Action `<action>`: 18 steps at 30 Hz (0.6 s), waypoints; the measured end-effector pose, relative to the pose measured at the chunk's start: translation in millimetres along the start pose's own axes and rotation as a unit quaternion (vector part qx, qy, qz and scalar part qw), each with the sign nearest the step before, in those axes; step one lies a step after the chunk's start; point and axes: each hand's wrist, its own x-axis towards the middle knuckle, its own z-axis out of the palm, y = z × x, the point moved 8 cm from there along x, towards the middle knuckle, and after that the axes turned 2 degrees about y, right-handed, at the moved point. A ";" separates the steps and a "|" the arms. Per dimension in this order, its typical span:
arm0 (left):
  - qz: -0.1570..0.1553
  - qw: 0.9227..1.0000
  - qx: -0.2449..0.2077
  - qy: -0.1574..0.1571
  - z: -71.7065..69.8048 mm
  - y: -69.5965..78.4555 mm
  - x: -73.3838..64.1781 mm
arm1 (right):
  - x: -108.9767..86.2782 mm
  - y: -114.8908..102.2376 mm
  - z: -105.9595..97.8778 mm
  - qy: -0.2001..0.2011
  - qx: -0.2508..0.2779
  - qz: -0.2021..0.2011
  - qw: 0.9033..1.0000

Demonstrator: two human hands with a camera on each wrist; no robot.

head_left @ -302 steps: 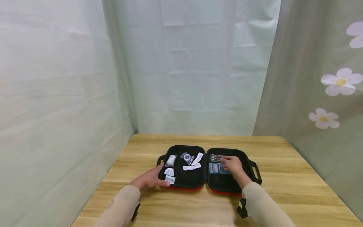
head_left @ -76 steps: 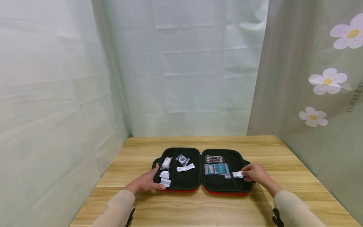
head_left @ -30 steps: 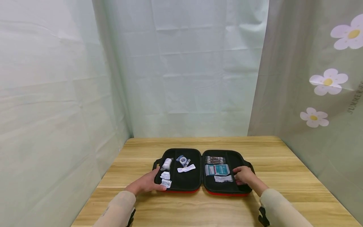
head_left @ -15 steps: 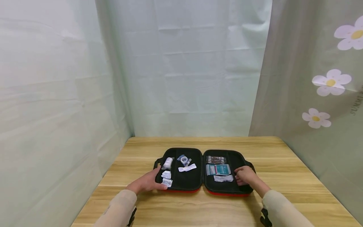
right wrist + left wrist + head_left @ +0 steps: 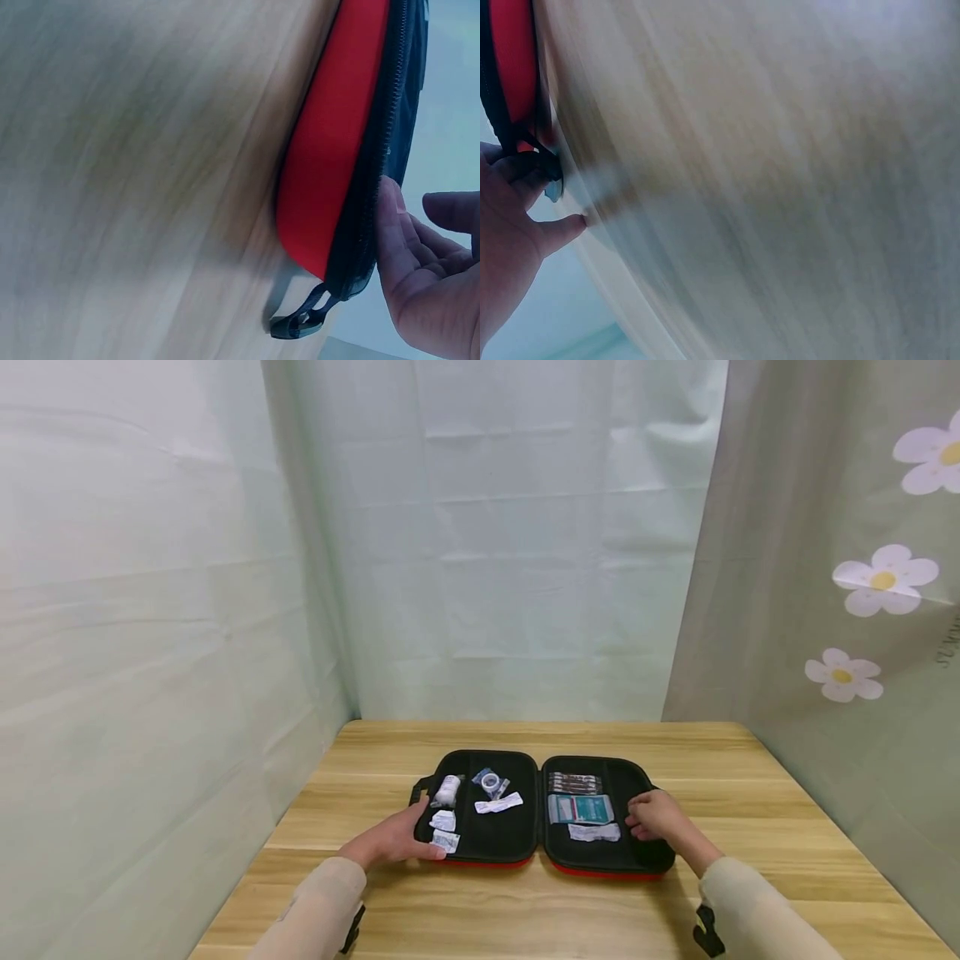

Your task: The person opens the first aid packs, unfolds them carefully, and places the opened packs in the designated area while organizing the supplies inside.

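A black-lined red zip case [image 5: 501, 843] lies opened flat on the wooden table. My left hand [image 5: 397, 837] holds its left end, fingers by the handle and thumb over the front corner. Above the right half is my right hand [image 5: 660, 820], fingers loosely bent, thumb apart, holding nothing. Below the row of swab sticks [image 5: 575, 783] in that half are a teal packet [image 5: 581, 809] and a white strip packet [image 5: 594, 832]. The left half holds a wrapped bandage roll [image 5: 447, 790], small white packets [image 5: 443, 820], a wrapped tape roll [image 5: 490, 782] and another strip packet [image 5: 498, 802].
The wooden table [image 5: 540, 922] extends around the case on all sides. Pale curtains [image 5: 517, 568] hang behind it and to both sides, the right one printed with white flowers [image 5: 885, 580].
Earlier, my right hand was among the swab sticks; a white strip packet then went from the left half to below the teal packet. In the last half second the hand shifted slightly right.
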 end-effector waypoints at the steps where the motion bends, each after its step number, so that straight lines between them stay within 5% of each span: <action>1: 0.003 1.000 -0.001 0.000 -0.1 0.7 -0.2 | 0.4 -1.0 -0.3 0.002 0.001 -0.003 1.000; 18: -0.006 1.000 -0.009 0.002 0.8 -0.8 1.1 | 7.3 -21.2 15.7 0.036 0.014 0.002 0.999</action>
